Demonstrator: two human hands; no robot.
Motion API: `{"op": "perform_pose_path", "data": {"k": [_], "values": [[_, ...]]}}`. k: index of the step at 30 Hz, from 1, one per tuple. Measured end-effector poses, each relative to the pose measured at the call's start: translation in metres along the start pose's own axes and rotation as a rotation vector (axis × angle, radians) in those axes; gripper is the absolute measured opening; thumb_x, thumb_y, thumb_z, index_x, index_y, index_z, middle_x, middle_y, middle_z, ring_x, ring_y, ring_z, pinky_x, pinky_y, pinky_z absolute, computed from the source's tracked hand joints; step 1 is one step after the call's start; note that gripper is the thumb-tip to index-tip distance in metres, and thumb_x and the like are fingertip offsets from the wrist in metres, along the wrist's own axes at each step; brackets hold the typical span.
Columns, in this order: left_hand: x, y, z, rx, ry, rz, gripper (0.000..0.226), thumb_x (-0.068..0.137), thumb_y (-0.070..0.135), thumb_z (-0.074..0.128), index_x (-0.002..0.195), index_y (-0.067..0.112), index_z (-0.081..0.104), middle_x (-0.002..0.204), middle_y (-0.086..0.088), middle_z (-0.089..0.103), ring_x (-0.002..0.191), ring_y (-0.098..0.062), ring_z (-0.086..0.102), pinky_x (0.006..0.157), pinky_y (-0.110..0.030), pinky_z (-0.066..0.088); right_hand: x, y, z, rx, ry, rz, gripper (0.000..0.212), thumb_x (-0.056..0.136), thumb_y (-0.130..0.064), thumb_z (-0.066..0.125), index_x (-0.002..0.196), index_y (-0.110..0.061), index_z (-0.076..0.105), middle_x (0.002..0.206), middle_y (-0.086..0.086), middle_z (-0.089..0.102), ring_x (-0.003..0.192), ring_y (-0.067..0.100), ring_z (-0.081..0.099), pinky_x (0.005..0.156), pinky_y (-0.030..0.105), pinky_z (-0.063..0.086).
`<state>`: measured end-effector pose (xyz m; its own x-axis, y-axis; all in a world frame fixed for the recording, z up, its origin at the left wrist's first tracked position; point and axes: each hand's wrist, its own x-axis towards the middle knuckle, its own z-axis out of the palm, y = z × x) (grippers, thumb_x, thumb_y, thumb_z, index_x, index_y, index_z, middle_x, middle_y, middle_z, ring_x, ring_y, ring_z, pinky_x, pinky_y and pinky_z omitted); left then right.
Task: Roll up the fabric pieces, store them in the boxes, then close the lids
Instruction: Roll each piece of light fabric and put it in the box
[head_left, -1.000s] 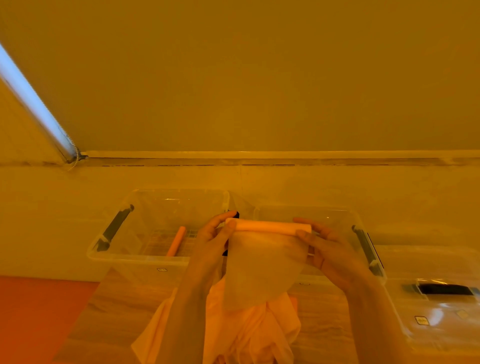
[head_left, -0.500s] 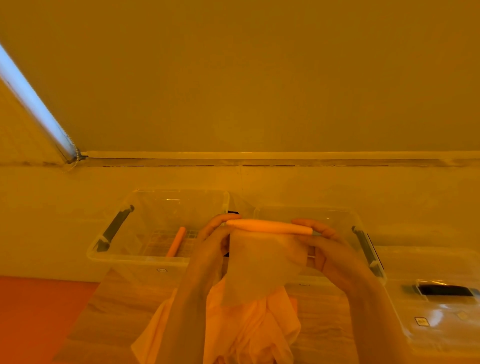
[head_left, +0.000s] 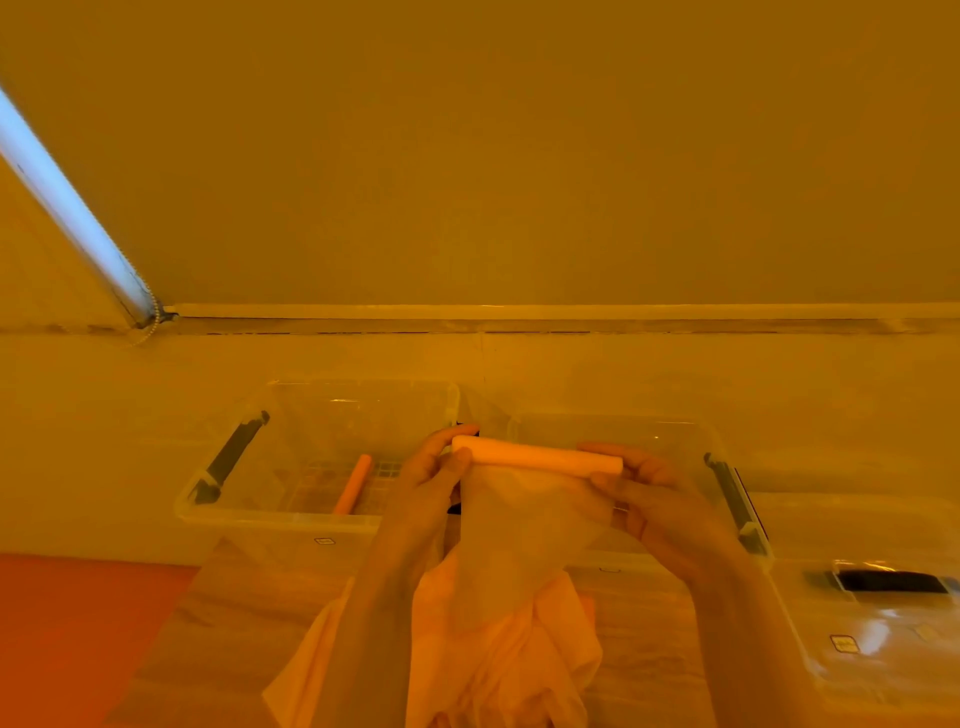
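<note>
I hold a thin pale fabric piece (head_left: 524, 530) up in the air, its top edge wound into a tight roll (head_left: 537, 454). My left hand (head_left: 436, 478) pinches the roll's left end and my right hand (head_left: 654, 493) pinches its right end. The unrolled part hangs down over a heap of loose fabric pieces (head_left: 498, 654) on the wooden table. Behind the roll stand two clear open boxes: the left box (head_left: 270, 514) holds one rolled fabric piece (head_left: 354, 483); the right box (head_left: 680, 436) is partly hidden by my hands.
A clear lid with a dark handle (head_left: 883, 618) lies at the right on the wooden table (head_left: 223, 613). An orange surface (head_left: 78, 634) lies at the lower left. A pale wall with a ledge (head_left: 519, 317) rises behind the boxes.
The roll has turned a little in my fingers and grown slightly thicker, taking up more of the hanging fabric. Both hands stay in nearly the same place.
</note>
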<state>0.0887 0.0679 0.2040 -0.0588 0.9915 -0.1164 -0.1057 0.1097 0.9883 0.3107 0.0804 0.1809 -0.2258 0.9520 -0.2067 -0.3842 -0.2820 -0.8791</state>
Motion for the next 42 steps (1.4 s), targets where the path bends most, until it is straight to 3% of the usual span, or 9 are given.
{"op": "perform_pose_path", "data": {"k": [3, 7, 12, 15, 21, 25, 30, 34, 42], "values": [[0.0009, -0.002, -0.0016, 0.099, -0.013, 0.039, 0.024, 0.1, 0.014, 0.044, 0.119, 0.017, 0.058, 0.107, -0.006, 0.061, 0.076, -0.005, 0.063, 0.057, -0.017, 0.05, -0.001, -0.0003, 0.001, 0.026, 0.003, -0.007, 0.039, 0.072, -0.001, 0.059, 0.109, -0.009, 0.064, 0.098, 0.006, 0.074, 0.086, 0.019, 0.071, 0.064, 0.026, 0.059], [0.0015, -0.0034, -0.001, 0.118, -0.015, 0.037, 0.02, 0.099, 0.012, 0.044, 0.11, 0.022, 0.059, 0.088, -0.007, 0.057, 0.073, -0.02, 0.052, 0.055, -0.025, 0.042, -0.0004, 0.0004, 0.0007, 0.043, 0.007, -0.025, 0.042, 0.061, -0.005, 0.071, 0.102, -0.01, 0.067, 0.094, 0.005, 0.074, 0.081, 0.014, 0.071, 0.062, 0.024, 0.058], [0.0014, -0.0018, 0.0002, 0.027, -0.041, -0.025, 0.023, 0.096, 0.006, 0.046, 0.101, 0.021, 0.062, 0.081, -0.009, 0.054, 0.068, -0.02, 0.047, 0.057, -0.025, 0.034, 0.0014, 0.0019, -0.0003, 0.049, 0.044, -0.025, 0.032, 0.085, 0.017, 0.045, 0.099, -0.005, 0.065, 0.086, 0.005, 0.075, 0.076, 0.012, 0.071, 0.063, 0.021, 0.057], [0.0013, -0.0002, 0.0002, -0.016, -0.035, -0.029, 0.014, 0.096, 0.015, 0.05, 0.095, 0.017, 0.063, 0.073, -0.003, 0.054, 0.063, -0.013, 0.048, 0.052, -0.024, 0.035, 0.0012, 0.001, 0.0004, 0.056, 0.048, -0.028, 0.027, 0.081, 0.011, 0.052, 0.099, -0.003, 0.066, 0.089, 0.01, 0.074, 0.078, 0.015, 0.071, 0.065, 0.022, 0.058], [0.002, -0.0042, -0.0028, 0.126, 0.008, 0.033, 0.016, 0.097, 0.024, 0.05, 0.098, 0.022, 0.065, 0.087, 0.0, 0.06, 0.071, -0.012, 0.054, 0.055, -0.023, 0.045, 0.0026, 0.0031, 0.0022, 0.027, 0.088, -0.01, 0.038, 0.064, -0.015, 0.074, 0.101, -0.008, 0.071, 0.101, 0.011, 0.073, 0.087, 0.02, 0.07, 0.064, 0.024, 0.057], [0.003, -0.0034, -0.0021, -0.001, -0.01, -0.027, 0.024, 0.096, 0.015, 0.051, 0.113, 0.028, 0.062, 0.102, -0.004, 0.061, 0.081, -0.013, 0.061, 0.056, -0.018, 0.049, 0.0039, 0.0027, 0.0005, 0.109, 0.125, 0.007, 0.03, 0.082, 0.007, 0.057, 0.11, -0.004, 0.063, 0.093, 0.011, 0.073, 0.08, 0.016, 0.071, 0.062, 0.021, 0.057], [0.004, -0.0052, -0.0042, -0.003, 0.015, -0.089, 0.021, 0.095, 0.017, 0.052, 0.112, 0.019, 0.066, 0.113, -0.01, 0.067, 0.1, -0.022, 0.064, 0.067, -0.025, 0.051, 0.0014, 0.0009, 0.0033, 0.075, 0.097, 0.002, 0.03, 0.082, 0.01, 0.054, 0.106, -0.005, 0.064, 0.09, 0.009, 0.073, 0.079, 0.016, 0.071, 0.064, 0.022, 0.058], [0.0034, -0.0052, -0.0038, 0.017, 0.005, -0.064, 0.022, 0.097, 0.021, 0.049, 0.113, 0.02, 0.065, 0.113, -0.011, 0.066, 0.097, -0.021, 0.065, 0.063, -0.023, 0.051, -0.0002, 0.0008, 0.0041, 0.034, 0.069, 0.007, 0.036, 0.073, -0.001, 0.06, 0.108, -0.01, 0.064, 0.096, 0.008, 0.073, 0.081, 0.018, 0.072, 0.057, 0.028, 0.058], [0.0024, -0.0047, -0.0027, -0.001, -0.056, 0.0, 0.025, 0.098, 0.013, 0.047, 0.117, 0.015, 0.062, 0.105, -0.007, 0.065, 0.09, -0.024, 0.059, 0.068, -0.033, 0.048, 0.0006, 0.0003, 0.0038, 0.045, 0.074, 0.007, 0.03, 0.088, 0.017, 0.043, 0.095, -0.004, 0.063, 0.084, 0.009, 0.073, 0.071, 0.015, 0.071, 0.06, 0.023, 0.058]]}}
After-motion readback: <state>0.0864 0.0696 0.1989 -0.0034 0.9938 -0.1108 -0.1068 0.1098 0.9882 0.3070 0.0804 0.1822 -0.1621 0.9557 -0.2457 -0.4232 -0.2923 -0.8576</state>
